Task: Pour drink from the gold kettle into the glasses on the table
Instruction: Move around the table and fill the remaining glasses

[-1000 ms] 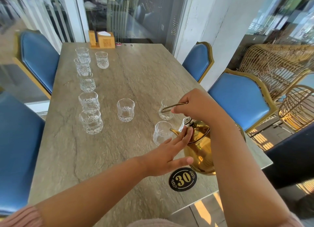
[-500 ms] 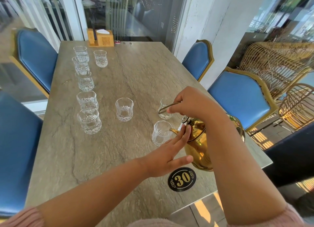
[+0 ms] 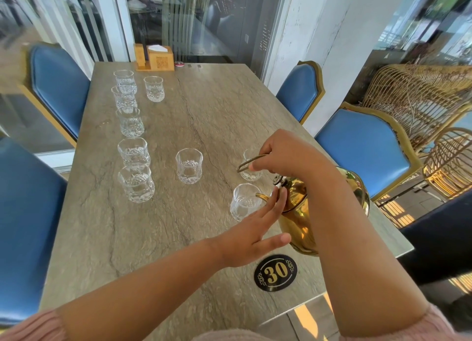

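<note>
The gold kettle (image 3: 301, 213) is tipped forward above the desk (image 3: 153, 225), its spout over the rim of the nearest glass (image 3: 244, 201). The right hand (image 3: 283, 151) has its fingers closed around the thin handle above the pot. The left hand (image 3: 251, 234) is open, its flat fingers (image 3: 277, 200) pressing the lid just below the right hand. Whether drink is running is hard to tell; that glass looks almost empty. A second glass (image 3: 251, 168) stands just beyond the right fingers, a third (image 3: 189, 165) further to their left, and six more (image 3: 132, 128) well apart along the far left edge. All seem unfilled, so nearly everything is left.
</note>
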`<action>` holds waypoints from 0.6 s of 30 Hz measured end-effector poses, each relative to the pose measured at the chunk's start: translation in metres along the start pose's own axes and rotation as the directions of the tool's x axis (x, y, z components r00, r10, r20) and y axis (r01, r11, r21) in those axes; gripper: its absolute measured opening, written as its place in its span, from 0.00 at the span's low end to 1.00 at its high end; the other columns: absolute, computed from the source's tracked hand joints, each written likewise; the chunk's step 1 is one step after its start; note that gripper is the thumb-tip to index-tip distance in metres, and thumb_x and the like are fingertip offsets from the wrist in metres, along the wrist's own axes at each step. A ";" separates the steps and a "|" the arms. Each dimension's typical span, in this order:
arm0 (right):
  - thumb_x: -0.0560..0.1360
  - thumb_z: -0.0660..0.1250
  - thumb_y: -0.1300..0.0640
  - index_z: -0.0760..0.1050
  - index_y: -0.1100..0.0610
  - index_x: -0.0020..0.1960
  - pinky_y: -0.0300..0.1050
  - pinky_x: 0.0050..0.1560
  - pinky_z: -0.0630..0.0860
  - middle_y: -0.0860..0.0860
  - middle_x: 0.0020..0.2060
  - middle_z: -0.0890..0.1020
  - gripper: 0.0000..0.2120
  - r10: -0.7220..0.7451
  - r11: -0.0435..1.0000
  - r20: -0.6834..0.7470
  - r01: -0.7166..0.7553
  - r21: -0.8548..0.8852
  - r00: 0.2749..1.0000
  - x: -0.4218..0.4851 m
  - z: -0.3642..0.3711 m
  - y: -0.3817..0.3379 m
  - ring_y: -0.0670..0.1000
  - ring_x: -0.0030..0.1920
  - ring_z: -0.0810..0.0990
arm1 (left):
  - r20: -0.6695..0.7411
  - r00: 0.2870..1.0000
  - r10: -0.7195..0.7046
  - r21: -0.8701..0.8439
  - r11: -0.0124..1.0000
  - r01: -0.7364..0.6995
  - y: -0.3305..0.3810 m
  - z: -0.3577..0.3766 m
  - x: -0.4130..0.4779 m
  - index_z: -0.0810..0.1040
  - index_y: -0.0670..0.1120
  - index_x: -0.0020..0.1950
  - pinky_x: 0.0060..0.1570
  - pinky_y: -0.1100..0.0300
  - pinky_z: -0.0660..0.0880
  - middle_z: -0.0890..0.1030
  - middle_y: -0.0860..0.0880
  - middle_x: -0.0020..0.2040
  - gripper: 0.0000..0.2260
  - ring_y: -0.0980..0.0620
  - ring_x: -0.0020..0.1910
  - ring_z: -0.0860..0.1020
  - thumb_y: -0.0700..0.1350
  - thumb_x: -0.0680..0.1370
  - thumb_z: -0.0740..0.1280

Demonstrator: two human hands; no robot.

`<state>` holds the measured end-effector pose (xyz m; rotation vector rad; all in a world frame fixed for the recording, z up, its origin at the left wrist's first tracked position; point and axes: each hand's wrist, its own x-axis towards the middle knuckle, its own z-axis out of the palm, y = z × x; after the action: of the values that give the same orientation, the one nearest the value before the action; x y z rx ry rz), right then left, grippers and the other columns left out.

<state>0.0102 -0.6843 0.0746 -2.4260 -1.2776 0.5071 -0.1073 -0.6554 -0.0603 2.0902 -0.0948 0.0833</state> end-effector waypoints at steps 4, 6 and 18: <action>0.70 0.72 0.54 0.77 0.74 0.51 0.45 0.38 0.64 0.72 0.47 0.78 0.22 -0.004 1.000 0.006 0.004 -0.004 1.000 0.001 0.000 -0.001 0.52 0.36 0.67 | 0.002 1.000 0.006 -0.008 1.000 -0.006 0.000 -0.001 0.000 0.33 0.60 0.74 0.76 0.49 0.46 0.36 0.56 0.77 0.36 0.59 0.76 0.39 0.68 0.75 0.51; 0.70 0.72 0.55 0.78 0.74 0.51 0.45 0.38 0.65 0.71 0.46 0.79 0.21 -0.004 1.000 0.007 0.005 -0.010 1.000 0.002 0.000 -0.002 0.53 0.36 0.68 | 0.004 1.000 0.007 -0.008 1.000 -0.007 0.000 -0.002 0.000 0.33 0.60 0.74 0.76 0.49 0.46 0.36 0.56 0.77 0.36 0.60 0.76 0.39 0.68 0.75 0.51; 0.70 0.72 0.55 0.77 0.74 0.51 0.45 0.38 0.65 0.72 0.42 0.77 0.21 0.009 1.000 0.016 -0.009 -0.018 1.000 0.005 0.001 -0.003 0.54 0.35 0.67 | 0.018 1.000 0.014 -0.001 1.000 -0.014 0.000 -0.004 0.000 0.32 0.63 0.73 0.75 0.54 0.45 0.35 0.56 0.77 0.35 0.61 0.75 0.39 0.68 0.75 0.51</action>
<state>0.0104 -0.6786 0.0748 -2.4488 -1.2836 0.5206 -0.1071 -0.6521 -0.0587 2.0897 -0.1197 0.0728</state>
